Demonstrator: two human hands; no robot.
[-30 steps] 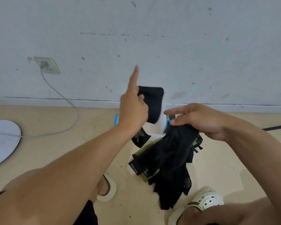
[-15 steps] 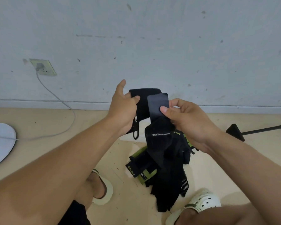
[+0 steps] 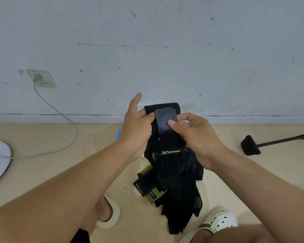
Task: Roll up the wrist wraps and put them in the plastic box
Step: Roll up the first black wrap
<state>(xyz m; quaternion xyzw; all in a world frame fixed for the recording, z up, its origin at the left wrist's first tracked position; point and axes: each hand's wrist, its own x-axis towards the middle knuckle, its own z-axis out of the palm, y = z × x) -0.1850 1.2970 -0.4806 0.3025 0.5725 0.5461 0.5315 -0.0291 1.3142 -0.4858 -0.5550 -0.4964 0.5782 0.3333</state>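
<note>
Both hands up in front of the wall, working one black fabric wrist wrap (image 3: pixel 167 148). Left hand (image 3: pixel 136 130) grips its left edge, index finger sticking up free. Right hand (image 3: pixel 193 135) pinches the grey velcro tab (image 3: pixel 164 120) at the wrap's top end, thumb on the front face. Top of wrap is folded over; the rest hangs down with a white logo across it, reaching the pile of black and olive-green wraps (image 3: pixel 153 186) on the beige floor (image 3: pixel 60 172). A blue-edged piece (image 3: pixel 118 135) shows just behind the left wrist; cannot tell if it is the plastic box. White sandals (image 3: pixel 218 223) near the pile. Grey cable (image 3: pixel 60 120) runs from a wall socket (image 3: pixel 41 78).
</note>
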